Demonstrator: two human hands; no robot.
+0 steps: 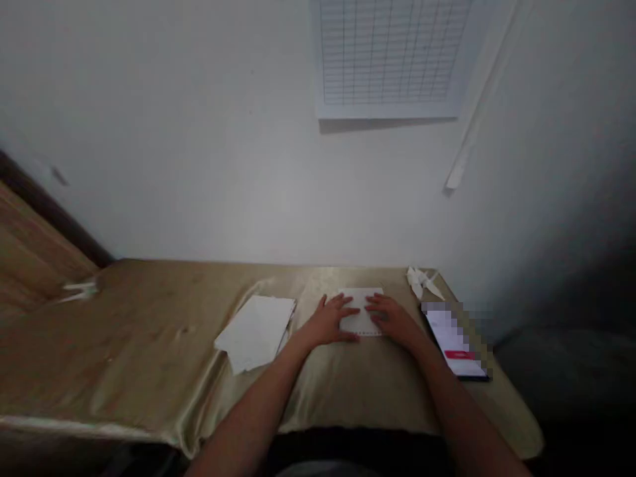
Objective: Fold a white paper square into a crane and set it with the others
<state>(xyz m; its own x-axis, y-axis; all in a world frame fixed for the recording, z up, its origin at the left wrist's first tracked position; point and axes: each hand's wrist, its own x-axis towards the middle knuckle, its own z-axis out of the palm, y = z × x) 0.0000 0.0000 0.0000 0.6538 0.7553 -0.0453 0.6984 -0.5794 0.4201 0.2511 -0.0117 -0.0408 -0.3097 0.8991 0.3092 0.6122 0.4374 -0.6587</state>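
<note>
Sheet (365, 324) white, dark dotted row at near edge; cloth (358, 391) gold-brown. Chart (390, 56) pale, dark grid. Phone screen (448, 334) whitish, red bar (460, 355).

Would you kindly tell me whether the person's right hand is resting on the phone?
No, the right hand is on the sheet of paper, while the phone lies apart, farther right.

Gold cloth (149, 344) bears stacked papers (261, 328), a sheet (362, 322), a phone (454, 338).

Your left hand (332, 319), right hand (396, 320) are partly hiding paper (362, 297); top edge is cropping chart (392, 59); phone (448, 336) is blurring at right.
</note>
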